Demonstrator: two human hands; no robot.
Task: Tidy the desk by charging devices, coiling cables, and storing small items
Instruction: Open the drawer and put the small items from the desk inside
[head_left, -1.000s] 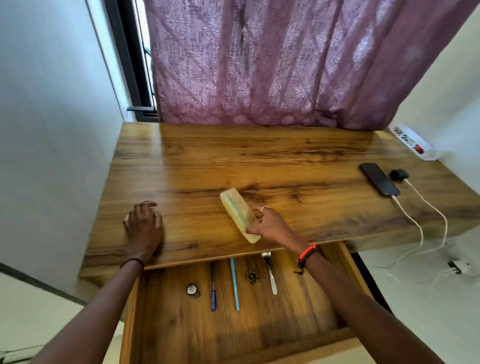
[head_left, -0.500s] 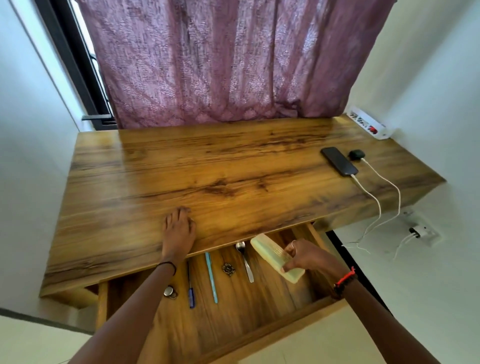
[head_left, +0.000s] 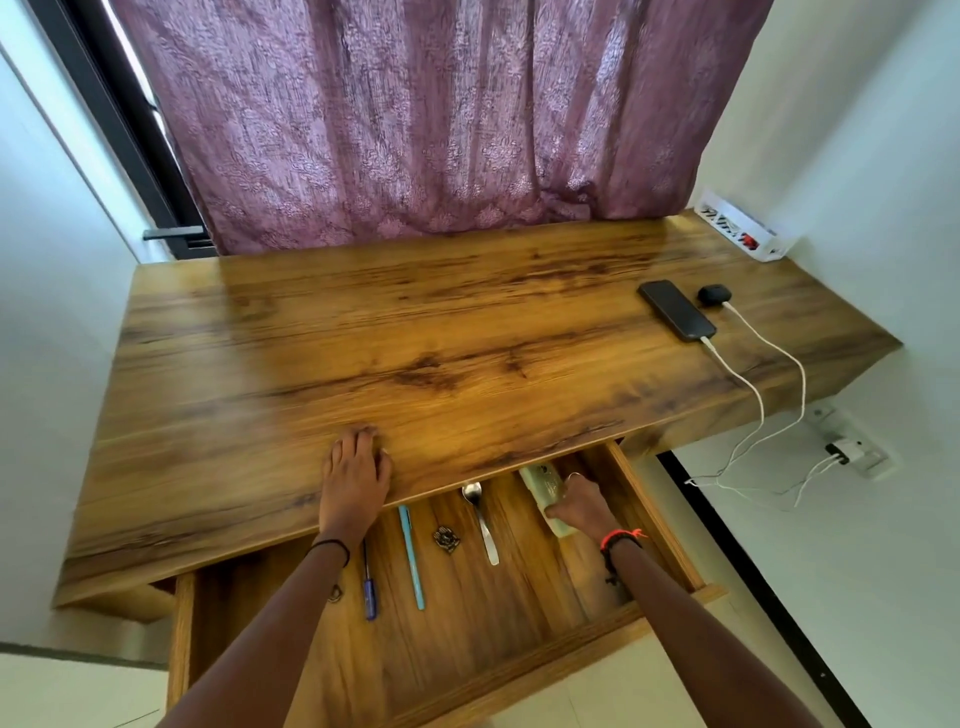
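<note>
My right hand (head_left: 582, 504) is inside the open drawer (head_left: 655, 514), fingers curled around a pale green oblong case (head_left: 541, 480). I grasp it at its near end, and its far end reaches in under the front edge of the desk (head_left: 467, 332). The case is in the right part of the drawer, just right of a spoon (head_left: 480, 519); I cannot tell whether it already rests on the drawer floor.

My left hand (head_left: 356, 478) lies flat and relaxed on the desktop by its front edge, holding nothing. Further left in the drawer lie a small dark ornament (head_left: 447, 539), a teal pen (head_left: 411, 556) and a blue pen (head_left: 369, 592), roughly parallel to each other.

On the far right of the desktop a black phone (head_left: 675, 310) lies beside a small black earbud case (head_left: 714, 295). A white cable (head_left: 753, 384) runs from each over the desk edge towards a wall charger (head_left: 847, 451). A white power strip (head_left: 743, 231) sits at the back right corner.
</note>
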